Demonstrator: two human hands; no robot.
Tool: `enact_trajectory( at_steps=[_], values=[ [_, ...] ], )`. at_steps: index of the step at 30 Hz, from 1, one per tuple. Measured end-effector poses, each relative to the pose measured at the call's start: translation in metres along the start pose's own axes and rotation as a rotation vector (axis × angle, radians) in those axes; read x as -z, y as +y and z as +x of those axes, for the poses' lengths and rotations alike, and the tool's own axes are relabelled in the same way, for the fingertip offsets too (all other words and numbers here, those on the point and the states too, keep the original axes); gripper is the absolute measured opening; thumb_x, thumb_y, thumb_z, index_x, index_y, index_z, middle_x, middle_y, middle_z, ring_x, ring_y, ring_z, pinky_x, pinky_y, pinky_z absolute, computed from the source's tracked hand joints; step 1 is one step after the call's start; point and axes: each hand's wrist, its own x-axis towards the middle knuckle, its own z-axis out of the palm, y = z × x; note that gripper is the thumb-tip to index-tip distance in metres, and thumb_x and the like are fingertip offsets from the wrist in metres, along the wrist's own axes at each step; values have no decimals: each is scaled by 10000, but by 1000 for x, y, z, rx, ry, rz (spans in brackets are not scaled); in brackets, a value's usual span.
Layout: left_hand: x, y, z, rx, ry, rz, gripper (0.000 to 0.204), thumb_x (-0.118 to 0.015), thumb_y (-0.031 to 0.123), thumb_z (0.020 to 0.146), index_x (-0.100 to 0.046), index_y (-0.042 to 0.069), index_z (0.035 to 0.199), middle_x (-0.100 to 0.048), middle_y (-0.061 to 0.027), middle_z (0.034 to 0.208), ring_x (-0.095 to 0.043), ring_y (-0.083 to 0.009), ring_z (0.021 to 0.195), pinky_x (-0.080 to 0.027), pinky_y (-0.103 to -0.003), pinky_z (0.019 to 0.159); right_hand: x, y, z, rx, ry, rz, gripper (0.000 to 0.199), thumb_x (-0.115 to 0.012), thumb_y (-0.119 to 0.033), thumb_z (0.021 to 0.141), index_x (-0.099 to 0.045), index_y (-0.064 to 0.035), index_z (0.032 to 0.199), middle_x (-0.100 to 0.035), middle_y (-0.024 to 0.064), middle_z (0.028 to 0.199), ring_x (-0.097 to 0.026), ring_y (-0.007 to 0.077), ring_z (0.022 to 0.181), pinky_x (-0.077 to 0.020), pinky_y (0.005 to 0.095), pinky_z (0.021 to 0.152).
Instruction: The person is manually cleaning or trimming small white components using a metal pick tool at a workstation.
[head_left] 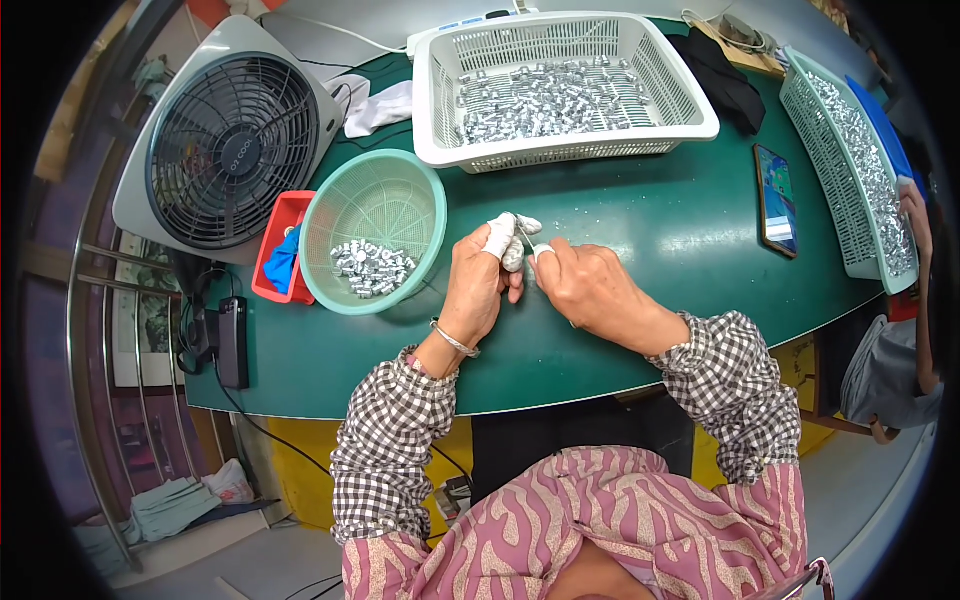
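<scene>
My left hand point(474, 285) and my right hand point(595, 288) are close together over the green table point(640, 240). White wrapping covers some of the fingertips on both. The fingers of my left hand are closed around something small that the wrapping hides. Pinched in my right hand is a thin, slender tool point(527, 240), its tip against the wrapped left fingers. Left of my hands, a round green basket point(438, 205) holds a small heap of silvery metal parts point(372, 268). Beyond them stands a large white basket point(570, 152) with many similar metal parts point(550, 98) spread over its bottom.
A fan point(235, 150) stands at the far left, beside a red bin point(290, 212) with blue cloth point(283, 262) in it. A phone point(776, 200) lies to the right. Another person's hand point(915, 215) touches a pale green basket point(822, 165) full of metal parts.
</scene>
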Motion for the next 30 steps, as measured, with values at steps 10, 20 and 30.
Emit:
enact_trajectory(
  at_steps=[10, 20, 30],
  values=[
    [-2, -7, -2, -10, -53, -192, 333, -423, 289, 944, -536, 4, 1076, -473, 2, 671, -436, -72, 518, -351, -204, 405, 7, 0, 10, -467, 49, 1125, 300, -391, -194, 950, -469, 6, 740, -524, 51, 597, -427, 109, 427, -387, 256, 411],
    [-1, 0, -2, 11, -64, -311, 333, -437, 275, 939, -534, -9, 1083, -469, 14, 675, -436, -65, 545, -353, -198, 412, -6, 17, 7, -156, 126, 898, 198, -455, -130, 894, -450, -32, 723, -504, 78, 628, -474, 108, 442, -407, 265, 407],
    [-5, 1, -4, -36, 32, -27, 333, -458, 279, 931, -577, -24, 1003, -405, 25, 613, -387, -59, 502, -331, -200, 384, 9, -3, 1, 42, -96, -159, 138, -534, -50, 788, -433, -25, 698, -499, 115, 659, -537, 221, 494, -437, 299, 429]
  ],
)
